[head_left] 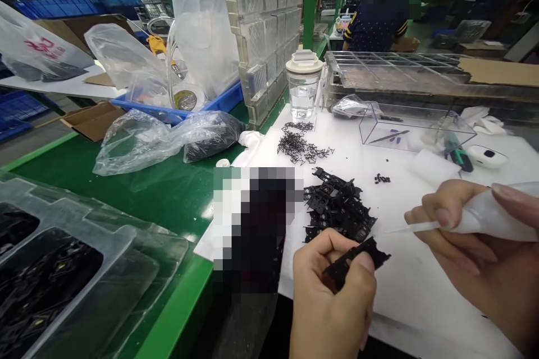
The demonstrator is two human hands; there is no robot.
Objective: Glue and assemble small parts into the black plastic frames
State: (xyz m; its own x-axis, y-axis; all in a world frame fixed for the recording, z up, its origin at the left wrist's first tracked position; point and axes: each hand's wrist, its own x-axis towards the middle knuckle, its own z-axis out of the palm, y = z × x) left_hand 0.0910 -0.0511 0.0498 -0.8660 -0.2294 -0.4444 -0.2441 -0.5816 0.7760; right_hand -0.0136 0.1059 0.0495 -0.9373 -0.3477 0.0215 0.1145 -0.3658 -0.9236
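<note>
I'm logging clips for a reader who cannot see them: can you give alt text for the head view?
The left hand pinches a flat black plastic part, while the right hand holds a white squeeze tube, its thin nozzle aimed toward that part. Behind them, on a white mat, lie a heap of black parts and a water jar.

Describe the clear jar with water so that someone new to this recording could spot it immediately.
Start at the white mat covering the right half of the green bench. At the mat's far edge, beside the leaning stack of clear trays, stands the jar. It alone is upright, holds clear liquid and has a cream ribbed lid, just behind the scattered small black clips.
</note>
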